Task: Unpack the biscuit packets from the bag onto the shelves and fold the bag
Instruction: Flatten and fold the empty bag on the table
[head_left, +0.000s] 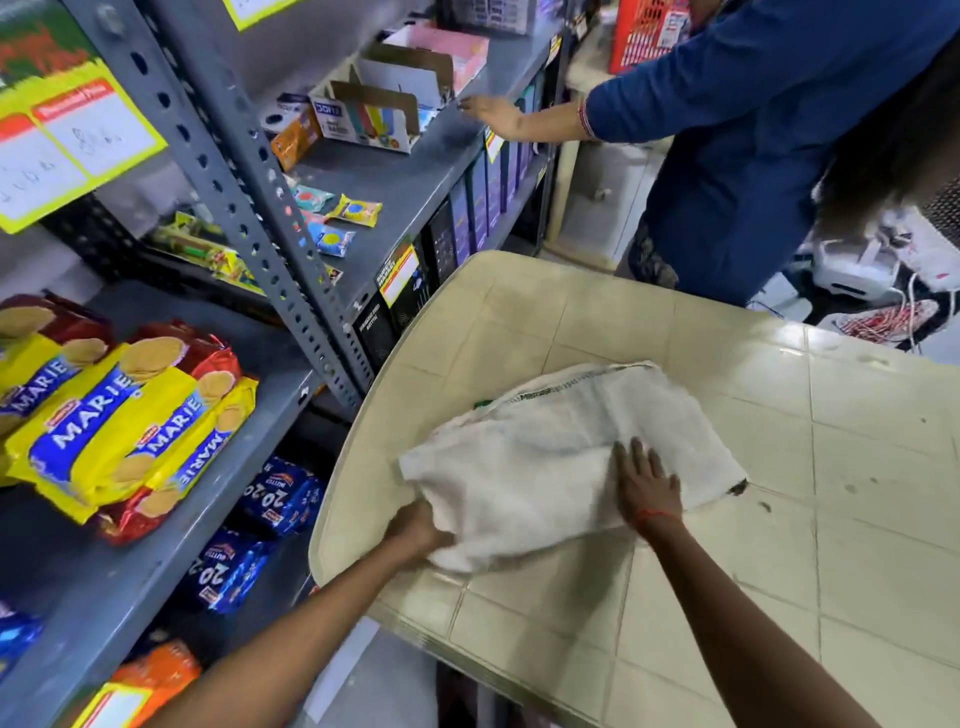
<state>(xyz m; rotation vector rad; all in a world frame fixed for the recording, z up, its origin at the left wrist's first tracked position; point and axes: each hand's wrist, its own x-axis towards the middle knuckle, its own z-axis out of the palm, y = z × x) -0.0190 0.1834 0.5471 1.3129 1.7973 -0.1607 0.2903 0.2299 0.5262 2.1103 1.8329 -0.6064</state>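
A white woven bag (545, 447) lies flat and partly folded on a cream plastic table (779, 545). My left hand (415, 530) grips the bag's near left corner, fingers tucked under the fabric. My right hand (647, 480) presses flat on top of the bag, fingers spread. Yellow and red Marie biscuit packets (119, 415) lie stacked on the grey metal shelf (171, 561) at the left. Blue 20-20 biscuit packets (280, 499) sit on the shelf below.
Another person in a blue top (753, 130) stands at the back right, a hand (493, 117) on the upper shelf beside open cardboard boxes (374, 111). A slotted grey upright (270, 223) stands between shelf bays. Small snack packs (337, 223) lie on the middle shelf.
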